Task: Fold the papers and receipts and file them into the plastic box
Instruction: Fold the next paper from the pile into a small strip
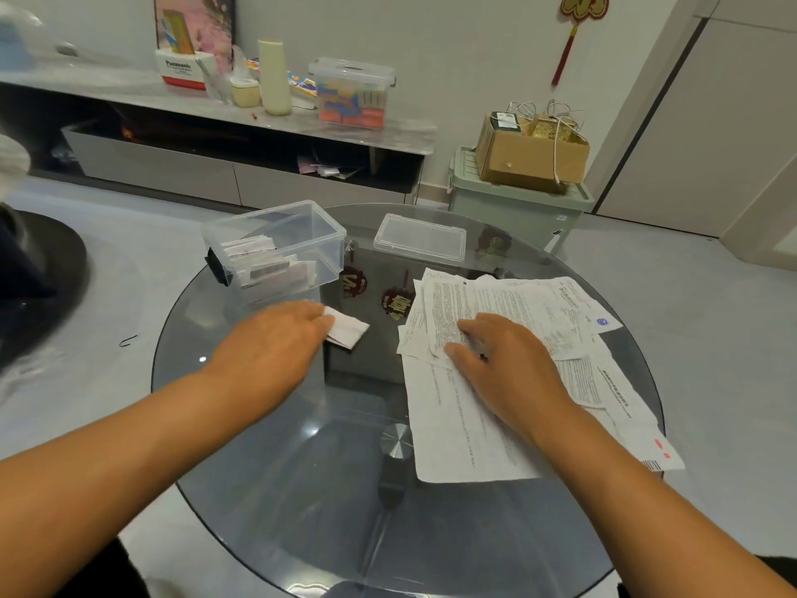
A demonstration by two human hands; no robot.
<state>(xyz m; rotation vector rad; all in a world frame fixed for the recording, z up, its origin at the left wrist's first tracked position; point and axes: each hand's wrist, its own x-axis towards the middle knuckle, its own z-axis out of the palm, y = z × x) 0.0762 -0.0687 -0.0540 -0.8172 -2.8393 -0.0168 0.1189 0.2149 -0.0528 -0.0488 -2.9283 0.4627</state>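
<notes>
Head view of a round glass table [276, 489] bearing one open clear plastic box [276, 248], one detached clear lid [420, 237], one small folded paper [347, 331] and one loose pile of printed papers and receipts [517, 381]. Two bare hands are in view. The left hand [276, 338] lies at the near side of the box with the folded paper at its fingertips; the fingers cover the paper's left end, so whether they pinch it or only press it flat cannot be told. The right hand [504, 360] rests palm down on the pile at the right of the table, fingers spread and slightly bent over the top sheet. The box stands at the far left of the table and already holds several folded slips on edge; their exact number is hard to make out through the clear wall. The lid lies flat to the right of the box, apart from it. The sheets in the pile overlap, so they cannot be counted, and the print is too small to read. The table's near rim is cut off by the frame edge.
</notes>
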